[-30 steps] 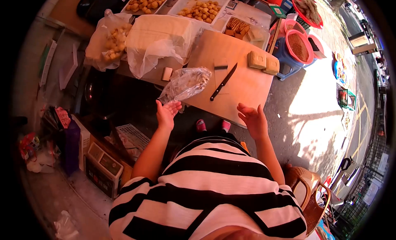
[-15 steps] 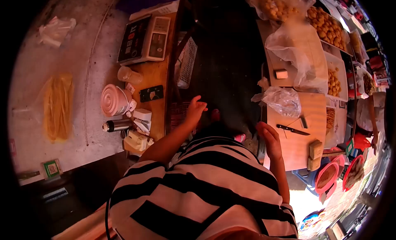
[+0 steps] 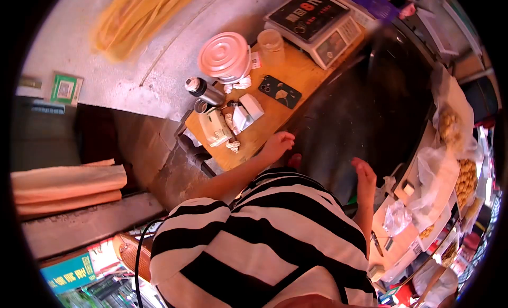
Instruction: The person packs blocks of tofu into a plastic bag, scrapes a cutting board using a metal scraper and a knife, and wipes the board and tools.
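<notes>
My left hand (image 3: pixel 278 146) is at the near edge of a wooden table (image 3: pixel 296 61), with its fingers loosely bent and nothing visible in them. My right hand (image 3: pixel 364 175) hangs over the dark floor, its fingers apart and holding nothing. Closest to my left hand on the table are a tissue pack (image 3: pixel 216 127), a white box (image 3: pixel 251 106) and a phone (image 3: pixel 280 91) in a dark patterned case. Behind them stand a steel flask (image 3: pixel 205 91), a pink lidded tub (image 3: pixel 224 55) and a clear plastic jar (image 3: pixel 271 45).
A weighing scale (image 3: pixel 309 22) sits at the table's far end. To the right, a stall counter bears a plastic bag (image 3: pixel 396 218), a knife (image 3: pixel 377 244) and round yellow food pieces (image 3: pixel 465 181). A brown wicker chair (image 3: pixel 128 253) stands at the lower left.
The view has turned left, from the counter with the knife to the wooden table. Both hands came along, empty, and my left hand is now beside the table.
</notes>
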Demonstrator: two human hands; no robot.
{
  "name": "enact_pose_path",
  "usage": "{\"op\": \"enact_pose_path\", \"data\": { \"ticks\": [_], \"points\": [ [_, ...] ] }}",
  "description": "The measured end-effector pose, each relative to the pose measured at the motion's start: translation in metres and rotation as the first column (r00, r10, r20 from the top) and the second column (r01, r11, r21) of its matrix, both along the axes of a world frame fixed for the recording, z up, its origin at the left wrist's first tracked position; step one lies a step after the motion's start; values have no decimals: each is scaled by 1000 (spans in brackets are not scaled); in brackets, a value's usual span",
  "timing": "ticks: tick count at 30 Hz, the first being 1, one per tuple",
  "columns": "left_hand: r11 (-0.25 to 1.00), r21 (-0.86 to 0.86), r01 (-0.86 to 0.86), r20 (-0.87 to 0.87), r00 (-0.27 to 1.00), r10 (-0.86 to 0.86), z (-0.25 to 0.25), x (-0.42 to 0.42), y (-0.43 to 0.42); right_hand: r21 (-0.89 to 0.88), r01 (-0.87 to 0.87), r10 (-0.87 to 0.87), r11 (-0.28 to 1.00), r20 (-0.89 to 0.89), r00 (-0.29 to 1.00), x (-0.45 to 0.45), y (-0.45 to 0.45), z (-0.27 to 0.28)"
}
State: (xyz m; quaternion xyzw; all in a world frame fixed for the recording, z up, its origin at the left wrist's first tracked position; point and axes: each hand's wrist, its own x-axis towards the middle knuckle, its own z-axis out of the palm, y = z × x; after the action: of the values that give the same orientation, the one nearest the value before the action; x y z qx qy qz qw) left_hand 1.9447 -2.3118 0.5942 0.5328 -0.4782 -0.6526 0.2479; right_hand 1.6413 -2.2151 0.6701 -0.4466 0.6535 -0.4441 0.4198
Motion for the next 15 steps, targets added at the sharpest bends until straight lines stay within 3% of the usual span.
{"op": "enact_pose_path", "data": {
  "ticks": [1, 2, 3, 4, 6, 8, 9, 12, 15],
  "points": [
    [996, -46, -71, -40, 997, 70, -2, 16, -9, 7, -59, 59, 998, 4, 998, 13, -9, -2],
    [920, -382, -87, 141, 978, 151, 8, 52, -36, 9, -128, 128, 992, 8, 992, 33, -26, -1],
    [911, -319, -261, 94, 948, 304, 17, 66, -51, 13, -167, 167, 986, 16, 986, 46, -35, 0],
    [883, -364, -295, 177, 909, 376, 29, 83, -68, -2, -208, 208, 978, 10, 978, 54, -41, 5],
    [782, -596, -183, 349, 818, 457, 29, 107, -107, -21, -284, 283, 959, -16, 959, 65, -51, 24],
    [781, -624, 26, 504, 777, 377, 21, 124, -147, 22, -312, 313, 950, -80, 946, 65, -57, 29],
    [767, -624, 150, 589, 736, 335, 4, 131, -164, 41, -324, 327, 945, -110, 939, 63, -59, 32],
    [903, -333, 271, 779, 618, 102, -51, 141, -206, 154, -311, 333, 938, -148, 931, 57, -67, 45],
    [873, -141, 468, 968, 251, 22, -69, 135, -217, 189, -254, 282, 949, -141, 949, 53, -63, 45]
  ]
}}
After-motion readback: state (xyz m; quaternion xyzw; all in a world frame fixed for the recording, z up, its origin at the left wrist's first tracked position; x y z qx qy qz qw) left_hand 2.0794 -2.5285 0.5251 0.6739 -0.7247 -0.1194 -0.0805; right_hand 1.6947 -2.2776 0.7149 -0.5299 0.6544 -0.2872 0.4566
